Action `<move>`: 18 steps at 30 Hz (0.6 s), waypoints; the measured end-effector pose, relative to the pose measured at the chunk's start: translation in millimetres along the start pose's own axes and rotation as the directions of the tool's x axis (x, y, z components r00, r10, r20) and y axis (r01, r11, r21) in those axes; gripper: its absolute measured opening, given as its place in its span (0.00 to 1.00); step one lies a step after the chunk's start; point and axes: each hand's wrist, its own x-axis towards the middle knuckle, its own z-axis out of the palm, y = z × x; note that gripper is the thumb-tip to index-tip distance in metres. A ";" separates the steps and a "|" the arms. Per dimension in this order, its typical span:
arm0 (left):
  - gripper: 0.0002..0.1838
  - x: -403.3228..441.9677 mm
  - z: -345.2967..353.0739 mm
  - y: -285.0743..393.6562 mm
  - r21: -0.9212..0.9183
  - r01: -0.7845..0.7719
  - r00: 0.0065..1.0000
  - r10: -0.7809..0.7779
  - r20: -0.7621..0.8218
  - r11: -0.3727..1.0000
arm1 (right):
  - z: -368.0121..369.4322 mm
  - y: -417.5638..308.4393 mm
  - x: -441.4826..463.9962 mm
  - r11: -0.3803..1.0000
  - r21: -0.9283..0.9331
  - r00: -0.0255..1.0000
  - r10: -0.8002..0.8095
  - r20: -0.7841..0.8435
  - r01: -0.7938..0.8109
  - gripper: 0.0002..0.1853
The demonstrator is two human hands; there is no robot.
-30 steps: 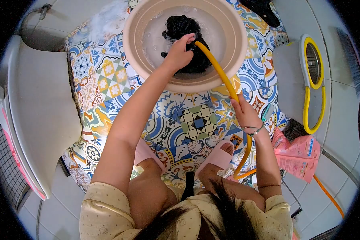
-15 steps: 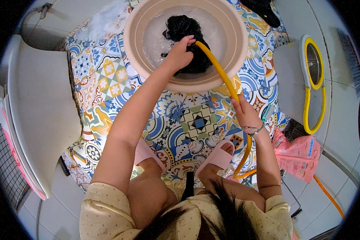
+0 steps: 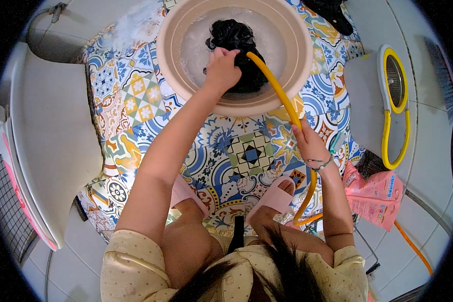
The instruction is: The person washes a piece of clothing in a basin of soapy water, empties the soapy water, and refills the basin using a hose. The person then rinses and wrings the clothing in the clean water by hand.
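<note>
A black bundle [image 3: 250, 78] lies in the basin [image 3: 305, 55] at twelve o'clock; the left hand [image 3: 223, 70] is over it, its fingers' grip unclear. The right hand [image 3: 311, 143] clamps its fingers round the yellow hose [image 3: 286, 103]; best aim it inside the rim.

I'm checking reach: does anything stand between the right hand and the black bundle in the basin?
Yes: the basin's near rim lies between the right hand and the black bundle. The yellow hose in that hand crosses over the rim. Nothing visible blocks the left hand.
</note>
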 end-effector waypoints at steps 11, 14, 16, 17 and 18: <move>0.26 0.8 -7.5 3.1 0.004 0.111 0.994 -0.111 -0.010 0.994 | 5.1 8.6 2.5 0.999 -0.002 0.999 -0.032 -0.035 0.032 0.19; 0.25 1.0 -7.9 3.7 0.012 0.126 0.992 -0.126 -0.017 0.992 | 5.7 10.0 2.8 1.000 0.005 0.999 -0.031 -0.037 0.031 0.19; 0.25 1.5 -8.0 3.9 0.014 0.129 0.992 -0.128 -0.016 0.992 | 6.2 10.8 2.9 0.999 0.014 0.999 -0.032 -0.040 0.033 0.19; 0.25 1.6 -8.2 4.1 0.015 0.130 0.991 -0.130 -0.016 0.991 | 6.6 10.9 2.9 0.999 0.019 0.999 -0.033 -0.042 0.034 0.19; 0.24 1.5 -8.6 4.5 0.014 0.130 0.991 -0.129 -0.014 0.991 | 6.8 10.9 2.8 0.999 0.024 0.998 -0.034 -0.045 0.035 0.19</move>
